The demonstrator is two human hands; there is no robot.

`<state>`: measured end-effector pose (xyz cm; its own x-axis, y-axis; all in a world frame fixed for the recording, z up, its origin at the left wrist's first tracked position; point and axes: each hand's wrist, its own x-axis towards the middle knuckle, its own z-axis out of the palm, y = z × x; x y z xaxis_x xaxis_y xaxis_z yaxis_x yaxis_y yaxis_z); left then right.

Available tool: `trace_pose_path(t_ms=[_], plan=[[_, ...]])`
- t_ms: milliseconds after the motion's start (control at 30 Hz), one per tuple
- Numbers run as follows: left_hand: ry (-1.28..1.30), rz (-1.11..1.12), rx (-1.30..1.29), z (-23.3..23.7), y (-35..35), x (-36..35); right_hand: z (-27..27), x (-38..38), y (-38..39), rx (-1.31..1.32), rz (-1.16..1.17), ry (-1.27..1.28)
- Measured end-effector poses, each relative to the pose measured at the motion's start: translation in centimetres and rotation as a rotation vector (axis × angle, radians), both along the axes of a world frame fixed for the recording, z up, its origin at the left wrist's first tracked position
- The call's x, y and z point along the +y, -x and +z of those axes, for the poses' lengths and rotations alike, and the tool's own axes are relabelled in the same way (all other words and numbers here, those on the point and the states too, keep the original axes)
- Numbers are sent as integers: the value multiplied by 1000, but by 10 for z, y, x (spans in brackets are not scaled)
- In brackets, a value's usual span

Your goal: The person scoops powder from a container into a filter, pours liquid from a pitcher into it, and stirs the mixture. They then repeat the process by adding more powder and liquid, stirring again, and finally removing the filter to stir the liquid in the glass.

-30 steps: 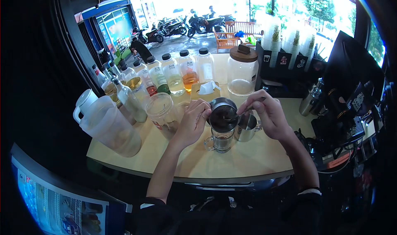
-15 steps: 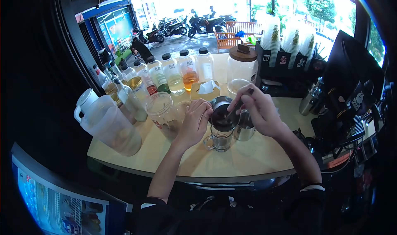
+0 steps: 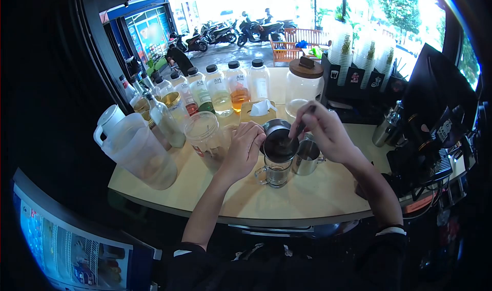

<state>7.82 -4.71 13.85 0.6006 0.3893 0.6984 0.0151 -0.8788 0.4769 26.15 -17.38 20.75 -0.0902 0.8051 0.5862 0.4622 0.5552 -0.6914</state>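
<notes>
1. Landmark: a clear glass mug (image 3: 277, 176), upright on the pale counter (image 3: 318, 204), its handle pointing to the person's left.
2. Directly above the mug, a dark round metal vessel (image 3: 280, 146), mouth tipped toward the person. It covers the mug's top from where I stand; cannot tell whether the two touch.
3. Left hand (image 3: 245, 147), up and left of the mug: fingers curled together, clamped on the vessel's left side. The exact part gripped is hidden under the fingers.
4. Right hand (image 3: 325, 134), up and right of the mug: thumb and fingers pinched together on a slim dark utensil (image 3: 299, 130), which slants down into the vessel above the mug. Its lower end is hard to make out.
5. Just right of the mug, a metal pitcher (image 3: 307, 162), upright, below the right hand.
6. Left of the mug, past the left wrist, an open clear jar (image 3: 201, 132); farther left, a cloudy plastic jug (image 3: 146, 155).
7. Beyond the mug, a tissue box (image 3: 251, 110), a row of black-capped bottles (image 3: 240, 88) and a jar with a wooden lid (image 3: 306, 69).
8. Well beyond the mug and to its right, tall stacks of clear cups (image 3: 340, 47).
</notes>
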Motion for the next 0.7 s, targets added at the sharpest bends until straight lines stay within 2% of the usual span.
trace_pose_path(t_ms=[100,167,267,300,367,467,600,700], plan=[[-18,17,22,2,0,-1,5,-3,5,-108,3,9],[-28,22,27,2,0,-1,9,-6,10,-250,-5,-113],[-54,33,28,-1,-2,-2,1,-1,12,-332,43,-86],[-69,41,24,-1,-3,-2,0,-2,12,-334,42,-87],[-46,36,18,-3,-2,-1,1,-2,13,-174,35,-16],[-23,40,8,-4,-1,-1,3,2,5,-199,-41,-85],[-52,53,24,-5,-1,-4,-6,3,9,-177,6,-7],[-34,57,3,-4,0,-3,-6,4,8,-113,-57,-85]])
